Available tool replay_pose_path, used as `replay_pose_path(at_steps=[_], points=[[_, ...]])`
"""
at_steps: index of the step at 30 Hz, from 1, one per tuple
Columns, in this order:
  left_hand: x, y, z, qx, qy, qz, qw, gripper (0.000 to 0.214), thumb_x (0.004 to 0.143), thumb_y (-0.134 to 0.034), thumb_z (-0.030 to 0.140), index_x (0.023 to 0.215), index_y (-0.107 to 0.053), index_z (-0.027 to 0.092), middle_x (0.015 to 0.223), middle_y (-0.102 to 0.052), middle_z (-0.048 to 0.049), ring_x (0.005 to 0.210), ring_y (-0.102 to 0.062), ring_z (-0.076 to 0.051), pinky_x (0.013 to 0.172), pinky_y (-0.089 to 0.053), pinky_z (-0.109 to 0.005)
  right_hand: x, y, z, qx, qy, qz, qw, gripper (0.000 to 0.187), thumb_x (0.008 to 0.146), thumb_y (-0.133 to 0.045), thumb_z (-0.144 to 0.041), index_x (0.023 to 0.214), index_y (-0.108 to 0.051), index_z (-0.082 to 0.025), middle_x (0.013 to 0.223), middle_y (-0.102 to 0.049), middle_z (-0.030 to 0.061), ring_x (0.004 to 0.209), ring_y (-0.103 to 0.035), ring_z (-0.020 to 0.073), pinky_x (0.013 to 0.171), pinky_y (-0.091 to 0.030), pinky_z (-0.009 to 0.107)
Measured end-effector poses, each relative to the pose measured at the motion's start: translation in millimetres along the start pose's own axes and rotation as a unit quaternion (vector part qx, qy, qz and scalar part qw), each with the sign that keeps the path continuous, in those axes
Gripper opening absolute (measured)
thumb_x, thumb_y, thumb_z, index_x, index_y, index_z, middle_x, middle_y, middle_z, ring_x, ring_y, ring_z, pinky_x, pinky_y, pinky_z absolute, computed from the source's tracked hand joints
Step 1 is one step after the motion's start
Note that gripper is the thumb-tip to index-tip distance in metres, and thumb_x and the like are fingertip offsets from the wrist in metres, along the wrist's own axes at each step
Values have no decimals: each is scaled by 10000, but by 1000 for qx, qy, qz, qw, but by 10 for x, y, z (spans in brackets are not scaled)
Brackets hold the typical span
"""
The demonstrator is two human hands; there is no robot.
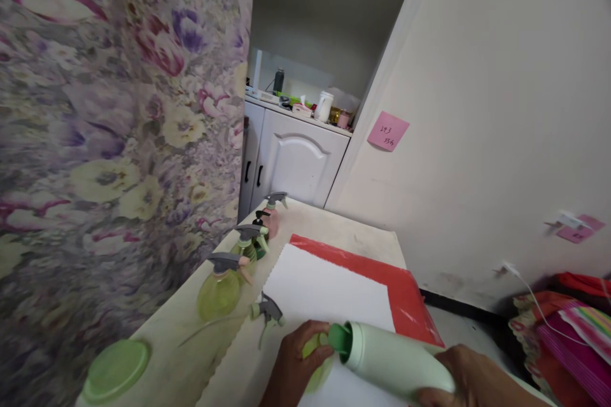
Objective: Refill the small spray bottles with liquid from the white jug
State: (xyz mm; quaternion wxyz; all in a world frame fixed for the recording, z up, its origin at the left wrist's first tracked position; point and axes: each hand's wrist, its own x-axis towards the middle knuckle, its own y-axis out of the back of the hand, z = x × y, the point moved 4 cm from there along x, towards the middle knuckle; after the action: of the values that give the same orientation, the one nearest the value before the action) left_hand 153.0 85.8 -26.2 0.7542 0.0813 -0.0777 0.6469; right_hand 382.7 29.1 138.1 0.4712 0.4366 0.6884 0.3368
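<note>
In my left hand (301, 356) is a yellow-green spray bottle (319, 374) without its spray head, its neck closed round by my fingers. A pale green flask-shaped container (396, 356) lies tilted in my right hand (463, 375), its open mouth facing the bottle's neck. A darker green piece (338, 336) shows at that mouth, close to my left fingertips; whether liquid is flowing I cannot tell. On the table, left of my left hand, lies a loose grey and green spray head (268, 310) with its thin tube. Beneath my hands is a white sheet (329, 286).
Along the table's left side stand a yellow spray bottle (218, 292), a green one (247, 251), a dark pump bottle (260, 222) and a pink spray bottle (271, 219). A green lid (117, 370) sits front left. Red plastic (413, 299) lies under the sheet.
</note>
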Motion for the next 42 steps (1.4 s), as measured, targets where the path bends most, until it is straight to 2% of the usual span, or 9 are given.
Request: replay_pose_path(at_steps=[7, 16, 22, 38, 42], points=[[26, 3, -36, 3, 1, 9, 1000, 189, 717, -699, 171, 894, -735, 226, 941, -771, -25, 933, -689, -228, 863, -493, -277, -4, 2, 23, -1, -13, 1, 1000, 487, 728, -534, -625, 801, -677, -166, 802, -730, 85, 729, -653, 248, 521, -365, 243], [10, -1, -16, -3, -2, -2, 1000, 187, 737, -682, 170, 910, -729, 225, 951, -766, -26, 946, -683, -228, 871, -489, -277, 52, -69, 158, -21, 1, 2, 1000, 327, 745, -583, -486, 765, -674, -172, 752, -705, 64, 669, -631, 210, 485, -298, 234], [19, 11, -11, -3, 9, -1, 1000, 182, 734, -682, 174, 902, -728, 228, 945, -766, -17, 942, -683, -226, 874, -484, -275, 32, -41, 119, -14, -5, 5, 1000, 354, 737, -587, -506, 793, -692, -173, 762, -720, 58, 682, -649, 215, 496, -335, 230], [13, 12, 20, -12, 10, 4, 1000, 194, 711, -688, 153, 886, -733, 224, 938, -767, -22, 934, -684, -225, 864, -481, -270, 72, -89, 184, -26, -2, 20, 999, 304, 732, -608, -459, 761, -693, -168, 693, -707, 38, 611, -620, 172, 478, -302, 221], [10, 9, 20, -8, 6, 1, 1000, 192, 719, -690, 165, 893, -735, 233, 934, -769, -15, 929, -685, -221, 857, -483, -264, 57, -62, 167, -26, 8, 25, 999, 333, 746, -589, -499, 773, -692, -183, 692, -704, 38, 609, -612, 171, 460, -292, 221]])
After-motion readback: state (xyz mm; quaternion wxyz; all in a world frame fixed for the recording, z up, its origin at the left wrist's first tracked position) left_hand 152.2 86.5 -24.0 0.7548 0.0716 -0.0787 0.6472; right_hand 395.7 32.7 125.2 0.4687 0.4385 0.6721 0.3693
